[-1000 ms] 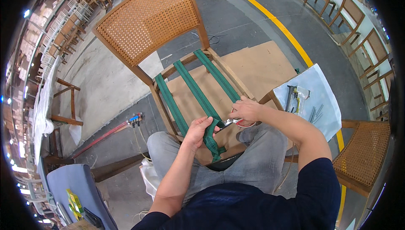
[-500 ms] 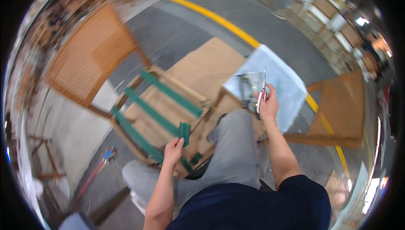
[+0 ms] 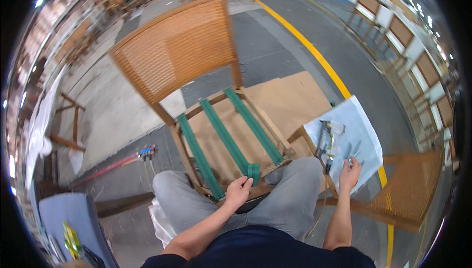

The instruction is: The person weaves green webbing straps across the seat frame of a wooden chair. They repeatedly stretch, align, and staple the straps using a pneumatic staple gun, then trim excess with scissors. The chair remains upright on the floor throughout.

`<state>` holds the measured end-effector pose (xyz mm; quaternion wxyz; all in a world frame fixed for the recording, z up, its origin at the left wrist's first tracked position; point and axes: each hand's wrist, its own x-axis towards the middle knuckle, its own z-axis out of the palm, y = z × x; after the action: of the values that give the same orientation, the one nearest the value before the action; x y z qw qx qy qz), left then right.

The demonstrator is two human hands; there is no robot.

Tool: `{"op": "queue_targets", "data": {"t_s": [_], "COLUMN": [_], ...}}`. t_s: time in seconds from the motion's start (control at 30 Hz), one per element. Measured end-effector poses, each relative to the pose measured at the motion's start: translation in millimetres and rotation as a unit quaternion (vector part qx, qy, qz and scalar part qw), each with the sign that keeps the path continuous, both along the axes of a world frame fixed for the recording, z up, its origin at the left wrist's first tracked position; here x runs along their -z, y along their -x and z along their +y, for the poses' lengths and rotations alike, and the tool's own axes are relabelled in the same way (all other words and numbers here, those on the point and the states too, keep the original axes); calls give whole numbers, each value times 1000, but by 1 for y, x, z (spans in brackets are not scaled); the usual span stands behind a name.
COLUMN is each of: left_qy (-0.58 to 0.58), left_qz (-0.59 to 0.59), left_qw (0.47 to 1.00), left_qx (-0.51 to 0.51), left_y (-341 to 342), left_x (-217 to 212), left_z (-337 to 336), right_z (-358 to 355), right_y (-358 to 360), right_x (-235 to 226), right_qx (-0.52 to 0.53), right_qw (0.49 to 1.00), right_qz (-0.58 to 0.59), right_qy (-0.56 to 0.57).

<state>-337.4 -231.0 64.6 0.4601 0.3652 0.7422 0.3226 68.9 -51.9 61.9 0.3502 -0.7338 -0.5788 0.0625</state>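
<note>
A wooden chair (image 3: 172, 56) with a woven cane back stands in front of me, its open seat frame spanned by three green webbing straps (image 3: 223, 135). My left hand (image 3: 239, 191) pinches the loose end of the middle strap at the front rail, next to a folded green end (image 3: 253, 172). My right hand (image 3: 349, 172) rests with fingers spread on a white sheet (image 3: 361, 130) lying on a side surface, just below several metal tools (image 3: 328, 138). It holds nothing. My knees in grey trousers sit against the seat's front.
A brown cardboard sheet (image 3: 290, 101) lies on the floor under the chair. Another cane seat (image 3: 408, 194) is at the right. A yellow floor line (image 3: 305, 42) runs diagonally. A red-handled tool (image 3: 125, 160) lies at the left, a blue chair (image 3: 64, 219) at lower left.
My right hand left the strap, reached out to the tools on the white sheet, and now rests just below them. My left hand kept hold of the strap end.
</note>
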Motion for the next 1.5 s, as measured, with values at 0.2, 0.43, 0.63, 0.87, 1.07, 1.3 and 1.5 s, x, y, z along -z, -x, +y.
{"op": "queue_targets", "data": {"t_s": [0.2, 0.43, 0.63, 0.87, 1.07, 1.3, 1.5], "left_qy": [-215, -341, -344, -514, -340, -250, -250], "left_qz": [-32, -285, -318, -237, -189, -187, -305], "left_qw": [968, 853, 816, 784, 900, 932, 880], "left_qx": [-126, -275, -338, -254, -199, -186, -266], "left_y": [4, 58, 97, 126, 112, 73, 88], "left_x": [-52, -133, -126, -229, -158, -115, -113], "left_z": [1, 1, -27, 2, -12, -49, -51], "right_z": [-52, -98, -68, -44, -81, -72, -94], "right_y": [212, 270, 259, 286, 288, 354, 367], "right_x": [-30, -33, -86, -217, -103, -140, -133], "right_qx": [-476, -581, -621, -611, -586, -529, -544], "right_qw": [764, 531, 647, 676, 635, 654, 689], "right_qz": [372, 368, 167, 300, 201, 413, 374], "right_qy": [227, 496, 409, 282, 461, 350, 300]}}
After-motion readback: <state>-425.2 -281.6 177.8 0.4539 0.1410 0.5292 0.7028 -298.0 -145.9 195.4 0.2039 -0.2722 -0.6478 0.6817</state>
